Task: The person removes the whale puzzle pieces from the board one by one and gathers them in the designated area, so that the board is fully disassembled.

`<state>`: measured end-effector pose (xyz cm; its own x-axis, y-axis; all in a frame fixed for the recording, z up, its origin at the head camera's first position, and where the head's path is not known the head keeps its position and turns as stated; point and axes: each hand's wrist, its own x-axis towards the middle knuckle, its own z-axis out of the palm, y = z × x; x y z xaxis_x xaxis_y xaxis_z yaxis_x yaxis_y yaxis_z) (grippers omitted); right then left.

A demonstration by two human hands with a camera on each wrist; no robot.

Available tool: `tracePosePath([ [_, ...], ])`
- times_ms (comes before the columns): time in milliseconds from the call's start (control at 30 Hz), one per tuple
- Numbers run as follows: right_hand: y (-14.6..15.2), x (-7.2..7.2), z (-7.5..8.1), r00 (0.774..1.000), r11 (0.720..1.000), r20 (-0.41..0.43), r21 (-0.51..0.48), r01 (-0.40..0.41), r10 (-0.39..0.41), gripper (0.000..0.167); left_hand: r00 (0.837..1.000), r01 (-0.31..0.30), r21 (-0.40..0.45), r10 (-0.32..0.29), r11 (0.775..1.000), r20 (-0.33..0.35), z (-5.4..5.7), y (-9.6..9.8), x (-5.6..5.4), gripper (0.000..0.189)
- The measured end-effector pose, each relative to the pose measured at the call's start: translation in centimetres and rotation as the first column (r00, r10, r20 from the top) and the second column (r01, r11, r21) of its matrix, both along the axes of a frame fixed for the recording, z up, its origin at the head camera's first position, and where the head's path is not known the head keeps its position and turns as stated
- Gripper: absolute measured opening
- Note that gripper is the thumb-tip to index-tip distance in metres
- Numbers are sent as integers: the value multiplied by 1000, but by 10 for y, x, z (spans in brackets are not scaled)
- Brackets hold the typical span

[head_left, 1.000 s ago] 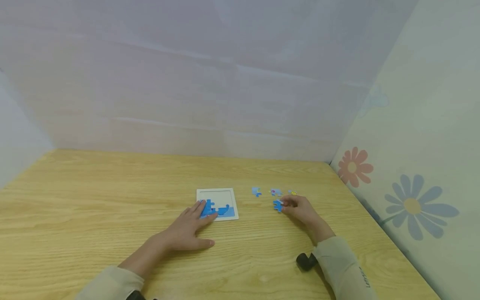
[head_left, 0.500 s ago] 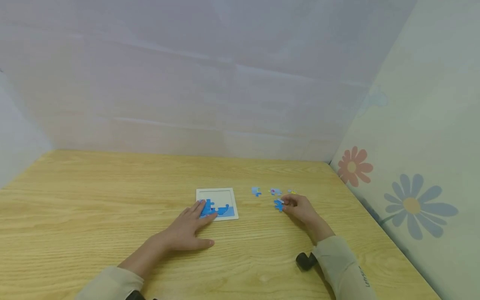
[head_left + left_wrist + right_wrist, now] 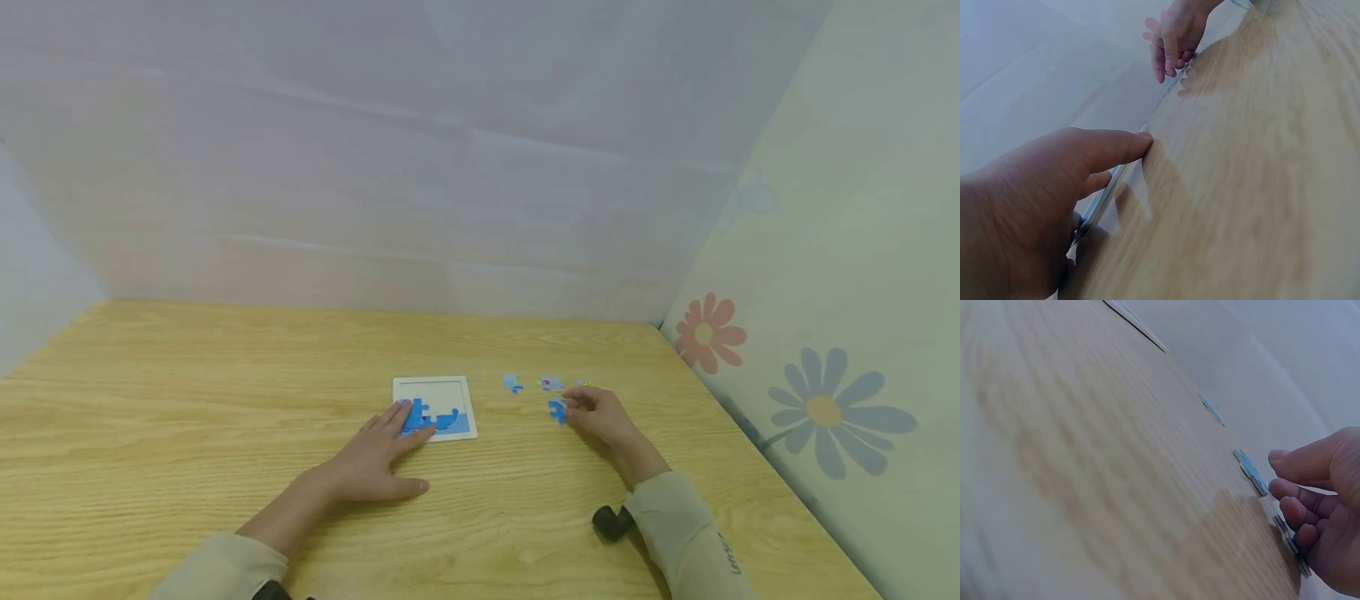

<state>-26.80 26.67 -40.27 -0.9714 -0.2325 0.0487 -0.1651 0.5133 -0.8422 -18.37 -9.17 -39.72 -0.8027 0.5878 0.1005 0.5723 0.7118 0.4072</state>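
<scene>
My left hand (image 3: 372, 469) lies flat with spread fingers. Its fingertips rest on the blue pieces in the lower left of a white-framed jigsaw puzzle (image 3: 435, 386). In the left wrist view, the left hand's (image 3: 1041, 194) thumb points out over the wood. To the right, my right hand (image 3: 603, 417) hovers with bent fingers beside a loose blue puzzle piece (image 3: 557, 411), thumb tip right at its edge. The right wrist view shows a gap between the thumb and index tips of the right hand (image 3: 1329, 494), with nothing pinched there.
Behind the right hand lie a light blue puzzle piece (image 3: 512, 382), one with a pink spot (image 3: 552, 383) and one with yellow (image 3: 586, 383). The wooden table (image 3: 225, 367) meets a pale wall covering (image 3: 375, 208) at the back and a flower-printed one (image 3: 825, 250) on the right.
The loose blue piece beside my right hand has turned slightly, and the gap between thumb and forefinger shows more. My left hand and the framed puzzle have stayed put.
</scene>
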Motion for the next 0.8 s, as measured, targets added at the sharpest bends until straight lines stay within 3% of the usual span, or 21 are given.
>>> tracePosePath([
  [233, -4, 6, 11, 999, 999, -19, -27, -28, 27, 30, 1000, -12, 10, 12, 1000, 17, 1, 1, 1, 69],
  [567, -2, 3, 12, 998, 1000, -65, -18, -12, 10, 35, 999, -22, 31, 21, 999, 31, 1, 1, 1, 69],
  [800, -18, 6, 26, 993, 995, -86, -52, -89, 85, 34, 998, -45, 56, 42, 997, 45, 1, 1, 1, 67],
])
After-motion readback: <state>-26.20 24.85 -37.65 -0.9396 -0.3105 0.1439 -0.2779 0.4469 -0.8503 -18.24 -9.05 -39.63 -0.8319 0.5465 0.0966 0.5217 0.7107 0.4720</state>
